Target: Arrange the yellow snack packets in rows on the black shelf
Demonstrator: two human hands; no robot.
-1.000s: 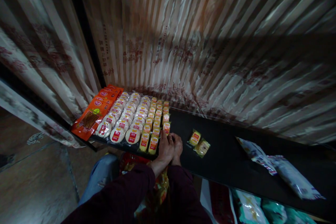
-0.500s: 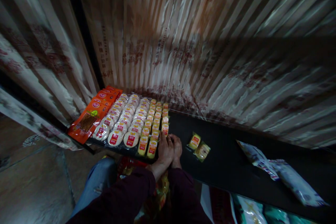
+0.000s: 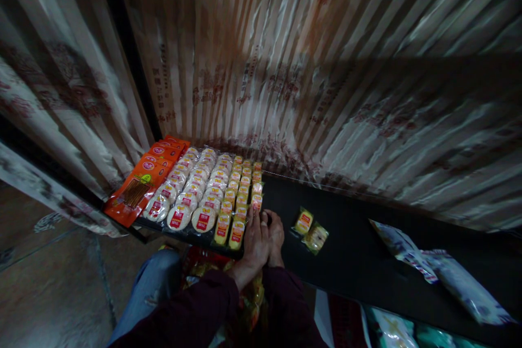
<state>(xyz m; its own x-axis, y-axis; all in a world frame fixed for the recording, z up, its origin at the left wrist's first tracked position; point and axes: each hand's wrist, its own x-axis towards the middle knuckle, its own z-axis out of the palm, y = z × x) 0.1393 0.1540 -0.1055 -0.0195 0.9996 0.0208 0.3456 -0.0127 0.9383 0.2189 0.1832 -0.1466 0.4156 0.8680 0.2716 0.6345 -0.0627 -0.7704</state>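
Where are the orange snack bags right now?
In the head view, the orange snack bags lie at the left end of the black shelf, right beside the round white crackers.

Person wears dk. maroon LS top [image 3: 191,310], sleeves approx. wrist-length. Blue jeans [image 3: 149,285] w/ pale, frayed-looking patch; L hand [image 3: 255,242] & R hand [image 3: 276,234] bare.

1. Two bare hands, one left hand [image 3: 255,242] and one right hand [image 3: 275,236].
2. Three columns of round white crackers [image 3: 204,219], individual wrappers overlapping beyond an exact count.
3. Three columns of small yellow packets [image 3: 237,234], plus two loose packets [image 3: 304,221].
4. Several orange packs [image 3: 137,191], overlapped, exact number unclear.
5. Two blue-and-white bags [image 3: 467,285].
6. At least two green bags [image 3: 392,329].
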